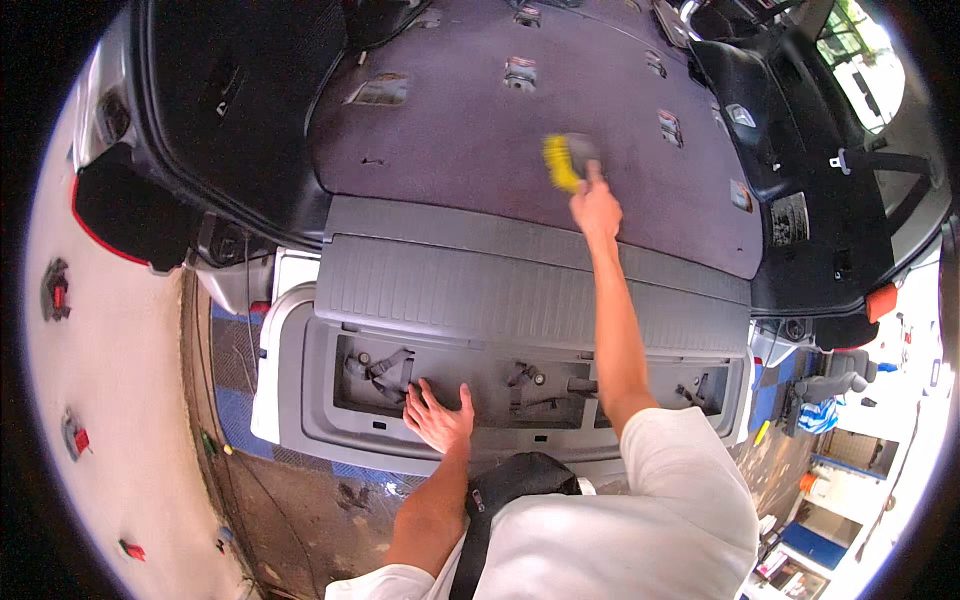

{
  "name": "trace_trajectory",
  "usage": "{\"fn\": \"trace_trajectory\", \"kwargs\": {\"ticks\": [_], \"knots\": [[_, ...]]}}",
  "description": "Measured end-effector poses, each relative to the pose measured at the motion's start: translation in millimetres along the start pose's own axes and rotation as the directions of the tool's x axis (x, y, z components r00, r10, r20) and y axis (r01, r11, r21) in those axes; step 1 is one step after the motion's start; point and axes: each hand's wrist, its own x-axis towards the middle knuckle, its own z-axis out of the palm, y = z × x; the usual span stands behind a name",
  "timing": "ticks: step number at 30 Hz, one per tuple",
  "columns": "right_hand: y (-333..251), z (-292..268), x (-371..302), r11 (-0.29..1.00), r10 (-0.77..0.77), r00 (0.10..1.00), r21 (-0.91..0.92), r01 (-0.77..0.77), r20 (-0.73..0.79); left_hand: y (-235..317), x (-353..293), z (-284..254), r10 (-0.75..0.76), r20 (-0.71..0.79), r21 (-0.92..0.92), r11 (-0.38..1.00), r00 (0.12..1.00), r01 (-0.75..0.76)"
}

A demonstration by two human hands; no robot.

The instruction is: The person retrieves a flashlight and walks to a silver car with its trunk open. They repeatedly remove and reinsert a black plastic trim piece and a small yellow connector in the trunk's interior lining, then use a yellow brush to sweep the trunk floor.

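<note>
My right hand reaches forward over the dark grey carpet of a vehicle's cargo floor. It is closed around a brush with yellow bristles and a dark body, blurred by motion. The bristles face left; whether they touch the carpet I cannot tell. Nearer to me, my left hand rests with fingers spread on the grey plastic tailgate panel, by a recess holding black straps. It holds nothing.
A ribbed grey sill separates the carpet from the tailgate. Metal brackets show through carpet cutouts. Black trim lines both sides. A cable hangs at the left. At right stand a dark seat and a striped towel.
</note>
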Motion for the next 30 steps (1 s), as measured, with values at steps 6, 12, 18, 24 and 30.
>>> {"fn": "trace_trajectory", "kwargs": {"ticks": [6, 12, 18, 24, 30], "knots": [[-96, 75, -121, 0.838, -0.546, 0.682, 0.317, 0.445, 0.486, 2, 0, 2, 0.041, -0.059, 0.045, 0.998, 0.997, -0.038], [-142, 43, -251, 0.446, -0.895, 0.108, 0.848, 0.288, 0.434, 1, -1, 4, 0.013, -0.009, 0.053, 0.998, 1.000, -0.012], [-24, -15, -105, 0.796, -0.474, 0.825, 0.551, 0.252, 0.308, 1, 1, 2, -0.005, -0.016, 0.014, 1.000, 1.000, 0.005], [-26, 45, -115, 0.952, 0.153, 0.988, 0.263, -0.157, 0.035, 5, 4, -1, -0.029, 0.007, 0.013, 0.999, 1.000, 0.029], [-111, 57, -212, 0.507, -0.822, 0.357, 0.856, 0.101, 0.445, 8, 7, -1, -0.017, -0.006, -0.001, 1.000, 1.000, 0.017]]}}
